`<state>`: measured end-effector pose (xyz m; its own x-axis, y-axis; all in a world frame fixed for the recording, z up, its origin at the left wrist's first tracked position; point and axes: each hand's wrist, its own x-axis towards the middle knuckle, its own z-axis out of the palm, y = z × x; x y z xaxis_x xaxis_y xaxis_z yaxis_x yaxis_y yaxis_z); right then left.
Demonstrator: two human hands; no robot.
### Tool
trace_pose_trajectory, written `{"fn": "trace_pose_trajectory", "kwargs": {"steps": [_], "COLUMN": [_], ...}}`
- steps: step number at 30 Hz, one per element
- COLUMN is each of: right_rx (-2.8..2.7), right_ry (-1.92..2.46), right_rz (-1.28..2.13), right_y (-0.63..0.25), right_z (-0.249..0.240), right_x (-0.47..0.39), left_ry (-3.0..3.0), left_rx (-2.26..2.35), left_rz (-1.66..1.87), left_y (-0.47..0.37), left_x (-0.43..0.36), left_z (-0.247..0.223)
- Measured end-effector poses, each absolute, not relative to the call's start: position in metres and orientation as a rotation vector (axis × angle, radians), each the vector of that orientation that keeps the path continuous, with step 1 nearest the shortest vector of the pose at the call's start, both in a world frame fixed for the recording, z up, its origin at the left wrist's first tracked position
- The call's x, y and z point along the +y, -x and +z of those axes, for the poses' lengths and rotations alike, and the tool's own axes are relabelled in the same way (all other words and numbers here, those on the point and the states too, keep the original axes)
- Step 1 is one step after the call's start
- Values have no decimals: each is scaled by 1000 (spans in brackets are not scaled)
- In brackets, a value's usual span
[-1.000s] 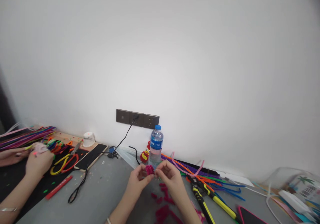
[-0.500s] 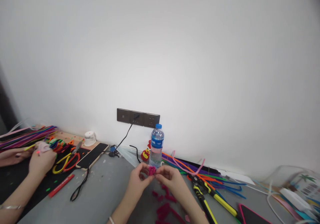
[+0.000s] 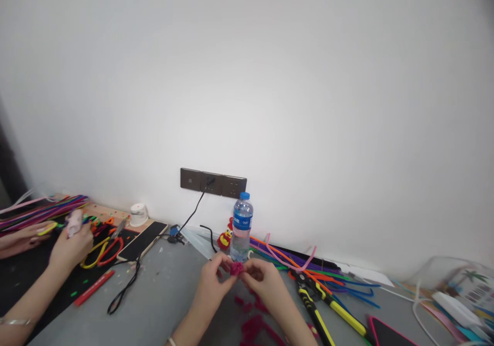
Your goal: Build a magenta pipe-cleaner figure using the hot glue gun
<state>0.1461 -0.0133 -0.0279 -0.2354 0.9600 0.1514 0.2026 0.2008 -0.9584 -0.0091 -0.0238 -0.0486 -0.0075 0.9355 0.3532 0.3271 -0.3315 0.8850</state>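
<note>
Between the fingertips of my left hand (image 3: 214,281) and my right hand (image 3: 263,280) is a small magenta, fuzzy-looking curled piece (image 3: 236,268), perhaps pipe cleaner. Both hands pinch it, the left from its left side and the right from its right. Loose magenta pieces (image 3: 254,325) lie on the grey table below, partly covered by my right forearm. Just behind my fingers stands a water bottle (image 3: 242,227) with a blue cap. Beside the bottle sits a small red and yellow figure (image 3: 225,237).
Right of my hands lie colourful pipe cleaners (image 3: 335,279) and yellow-black pliers (image 3: 332,310). Leftward are a phone (image 3: 142,240), scissors (image 3: 102,251), a red marker (image 3: 94,288) and a black cord (image 3: 125,289). At far left, another person's hands (image 3: 71,245) hold a pale pink object and something yellow.
My hands and the magenta piece have shifted slightly down. The other person's right hand has moved a little right and the pale pink object is now more upright.
</note>
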Motion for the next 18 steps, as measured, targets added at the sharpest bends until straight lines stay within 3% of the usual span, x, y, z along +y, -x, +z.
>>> {"fn": "trace_pose_trajectory", "kwargs": {"steps": [18], "right_rx": [-1374], "right_ry": [1029], "right_rz": [843], "right_y": [-159], "right_z": [-24], "right_x": [-12], "left_ry": [-1346], "left_rx": [1072], "left_rz": [1399], "left_y": [10], "left_x": [-17], "left_z": [-57]}}
